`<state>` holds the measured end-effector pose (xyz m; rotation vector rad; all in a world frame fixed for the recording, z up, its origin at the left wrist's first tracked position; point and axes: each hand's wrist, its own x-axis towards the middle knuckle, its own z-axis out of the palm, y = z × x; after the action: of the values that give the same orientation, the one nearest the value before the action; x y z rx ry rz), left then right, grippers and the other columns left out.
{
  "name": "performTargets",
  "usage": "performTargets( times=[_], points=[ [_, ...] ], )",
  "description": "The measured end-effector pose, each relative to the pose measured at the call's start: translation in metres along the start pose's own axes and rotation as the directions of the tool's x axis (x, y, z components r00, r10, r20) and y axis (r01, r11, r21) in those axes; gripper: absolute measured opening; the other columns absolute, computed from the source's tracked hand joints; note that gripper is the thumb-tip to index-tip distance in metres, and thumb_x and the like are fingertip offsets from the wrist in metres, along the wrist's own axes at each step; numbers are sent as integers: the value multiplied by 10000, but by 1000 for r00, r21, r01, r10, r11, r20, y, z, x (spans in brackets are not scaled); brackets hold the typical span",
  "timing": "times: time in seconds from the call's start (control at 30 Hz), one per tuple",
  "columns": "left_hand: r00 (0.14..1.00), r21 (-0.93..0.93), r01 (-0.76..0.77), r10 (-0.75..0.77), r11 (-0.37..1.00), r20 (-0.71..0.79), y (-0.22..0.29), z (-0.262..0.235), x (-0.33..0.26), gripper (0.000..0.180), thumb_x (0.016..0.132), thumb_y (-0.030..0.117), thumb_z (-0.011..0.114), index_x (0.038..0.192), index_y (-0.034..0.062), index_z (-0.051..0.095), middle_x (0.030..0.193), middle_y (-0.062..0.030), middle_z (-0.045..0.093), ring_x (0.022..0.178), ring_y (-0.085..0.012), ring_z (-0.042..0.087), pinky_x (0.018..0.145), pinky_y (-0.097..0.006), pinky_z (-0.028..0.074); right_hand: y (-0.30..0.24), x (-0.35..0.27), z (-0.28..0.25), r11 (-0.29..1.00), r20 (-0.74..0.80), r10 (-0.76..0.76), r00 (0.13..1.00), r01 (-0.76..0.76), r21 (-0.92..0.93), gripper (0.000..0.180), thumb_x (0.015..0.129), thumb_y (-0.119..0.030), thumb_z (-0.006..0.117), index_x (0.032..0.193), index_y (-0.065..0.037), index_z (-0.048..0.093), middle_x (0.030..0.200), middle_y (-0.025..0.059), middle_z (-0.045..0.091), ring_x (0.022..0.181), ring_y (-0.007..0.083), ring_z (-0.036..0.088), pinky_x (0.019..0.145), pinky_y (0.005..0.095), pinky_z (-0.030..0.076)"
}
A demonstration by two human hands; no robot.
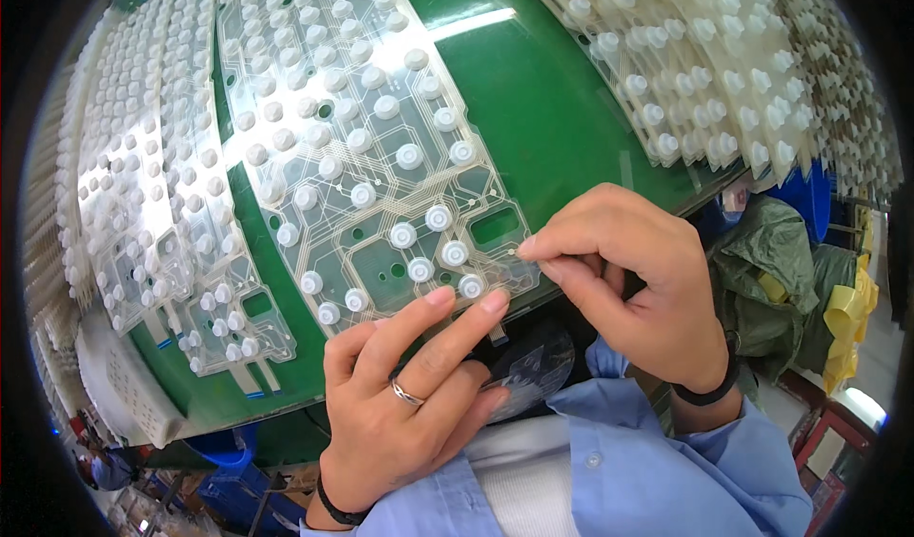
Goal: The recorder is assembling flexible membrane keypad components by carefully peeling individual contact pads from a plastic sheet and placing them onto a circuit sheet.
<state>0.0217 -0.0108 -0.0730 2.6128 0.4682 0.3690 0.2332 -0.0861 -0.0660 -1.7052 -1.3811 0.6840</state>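
A clear keyboard membrane sheet [381,194], with printed traces and rows of white rubber domes, lies on the green tabletop in front of me. My left hand [409,375] has two fingers stretched onto its near edge, their tips beside the lowest domes. At the sheet's near right corner, my right hand [633,280] pinches thumb and forefinger together. What sits between those fingertips is too small to make out. Right beside them the corner has a clear, shiny patch [514,274].
More domed membrane sheets [181,185] overlap at the left, and a thick stack of them [705,61] stands at the far right. The green table [543,137] ends just before my body. A blue bin [238,485] and a green sack [771,261] are below its edge.
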Motion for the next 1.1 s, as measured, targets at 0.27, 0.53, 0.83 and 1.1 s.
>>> performTargets(
  times=[0.27,0.53,0.83,1.1],
  points=[
    [1000,-9,-9,9,1000,-3,-1,-1,0,198,739,318,744,715,154,637,1265,-16,650,1170,-260,548,874,-371,376,-6,-3,7,985,-46,-48,998,39,-165,228,768,80,685,944,-64,700,823,55,625,583,83,510,477,225,355],
    [998,-121,53,-57,991,-28,2,-6,1,186,745,281,745,714,128,644,1190,-52,685,1117,-277,566,886,-381,401,-1,-1,13,983,-256,81,963,-119,-136,355,829,-2,686,1163,-40,572,846,45,572,632,110,518,572,233,416],
    [920,-400,179,-297,899,-255,5,-11,-22,118,729,190,754,728,88,694,1098,-100,712,1105,-311,563,915,-373,458,-25,-59,-8,964,113,-5,994,-25,265,290,833,-11,699,1115,-2,630,1000,129,671,900,251,661,791,315,519],
    [907,-322,211,-308,923,-287,15,-16,-31,138,737,195,739,679,93,666,1062,-74,726,1126,-299,565,938,-389,397,-29,-68,5,965,8,69,998,-68,253,206,821,-12,706,1023,-1,665,953,141,698,825,249,695,742,316,545]
  ],
)
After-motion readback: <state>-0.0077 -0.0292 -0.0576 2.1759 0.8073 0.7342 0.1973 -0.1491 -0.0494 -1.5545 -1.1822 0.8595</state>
